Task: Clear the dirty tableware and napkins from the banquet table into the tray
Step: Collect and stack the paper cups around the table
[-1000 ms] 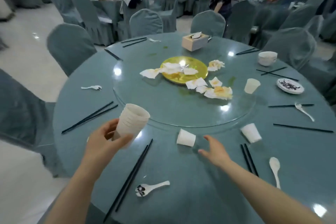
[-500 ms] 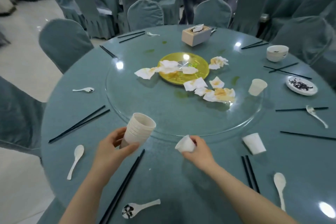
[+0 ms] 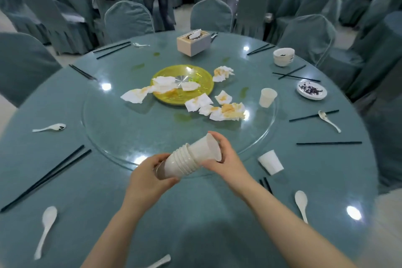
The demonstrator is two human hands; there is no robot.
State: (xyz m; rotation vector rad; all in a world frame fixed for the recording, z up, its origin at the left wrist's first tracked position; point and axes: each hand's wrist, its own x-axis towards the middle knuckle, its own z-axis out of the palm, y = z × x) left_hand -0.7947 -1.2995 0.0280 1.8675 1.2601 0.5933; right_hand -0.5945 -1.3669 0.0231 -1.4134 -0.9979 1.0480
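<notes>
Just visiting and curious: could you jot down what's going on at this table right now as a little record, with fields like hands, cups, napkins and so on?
Left hand: left hand grips the base of a tilted stack of cups
Right hand: right hand holds the top cup at the stack's mouth
Loose cups: upright cup on the glass turntable; tipped cup near its edge
Napkins: stained napkins scattered around the yellow plate
Other: tissue box; stacked bowls; small plate; spoons and black chopsticks around the rim
Tray: not in view

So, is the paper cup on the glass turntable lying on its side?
No, the paper cup stands upright on the glass turntable, its mouth facing up.
</notes>
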